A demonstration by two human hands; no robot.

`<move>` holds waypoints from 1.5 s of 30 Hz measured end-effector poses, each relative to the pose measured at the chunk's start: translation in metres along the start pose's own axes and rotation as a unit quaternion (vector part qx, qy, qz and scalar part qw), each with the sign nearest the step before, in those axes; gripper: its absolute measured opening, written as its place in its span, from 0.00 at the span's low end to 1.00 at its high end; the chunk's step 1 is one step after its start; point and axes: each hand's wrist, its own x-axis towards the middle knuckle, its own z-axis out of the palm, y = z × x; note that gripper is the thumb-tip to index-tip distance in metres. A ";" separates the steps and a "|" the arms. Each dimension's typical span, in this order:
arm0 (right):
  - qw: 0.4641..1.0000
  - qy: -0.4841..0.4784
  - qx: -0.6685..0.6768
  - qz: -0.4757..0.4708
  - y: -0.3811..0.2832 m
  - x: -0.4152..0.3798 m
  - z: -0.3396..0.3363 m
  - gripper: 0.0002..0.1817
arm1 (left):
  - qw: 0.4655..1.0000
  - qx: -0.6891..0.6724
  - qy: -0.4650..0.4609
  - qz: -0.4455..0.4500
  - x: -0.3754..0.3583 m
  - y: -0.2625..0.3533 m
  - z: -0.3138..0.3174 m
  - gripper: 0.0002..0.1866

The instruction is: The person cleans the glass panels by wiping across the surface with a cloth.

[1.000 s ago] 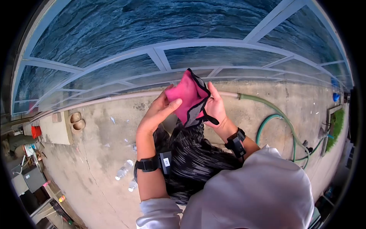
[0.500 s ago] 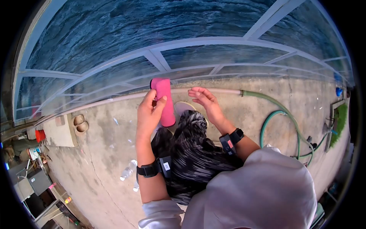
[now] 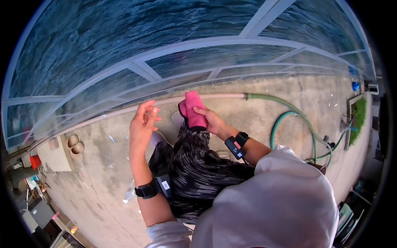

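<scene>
Your right hand point(image 3: 213, 123) has the folded pink cloth point(image 3: 195, 112), its grip narrowed onto the lower half from the right side. The thumb lies across the front face; the fingers behind are mostly hidden, so you cannot tell how far round they reach.

The cloth's long axis runs away from you, close to upright in the view with a slight lean: 1 end, farther off and a bit to the left, points at the framed blue panels point(image 3: 178, 62), and the other, black-edged, points back at your patterned trousers point(image 3: 190, 165), right over the knee. A black-trimmed flap sticks out along the left side. The far end overlaps the pale pipe point(image 3: 157, 102) in the view; you cannot tell the height between them.

Your left hand point(image 3: 142, 124) is raised to the left of the cloth, well apart from it. Its grip is loose and fairly wide, the fingers bent and partly spread.

The 2 shoes point(image 3: 155, 138) show below, on the concrete floor point(image 3: 99, 169). At the right, the pipe meets the green hose point(image 3: 289, 106), which curves toward you. At the left lie a clear bottle point(image 3: 129, 194) near your forearm and 2 tan clogs point(image 3: 75, 145) farther out.
</scene>
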 end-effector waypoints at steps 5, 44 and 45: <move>0.985 0.093 0.038 -0.140 -0.057 0.049 -0.116 0.16 | 0.998 -0.016 0.052 0.017 -0.011 0.006 -0.011 0.16; 0.992 -0.044 0.100 -0.068 0.058 0.265 -0.059 0.16 | 0.974 -0.051 0.218 0.017 -0.033 0.002 -0.026 0.14; 0.990 -0.043 0.105 -0.081 0.058 0.263 -0.050 0.16 | 0.975 -0.044 0.218 0.016 -0.033 0.003 -0.025 0.14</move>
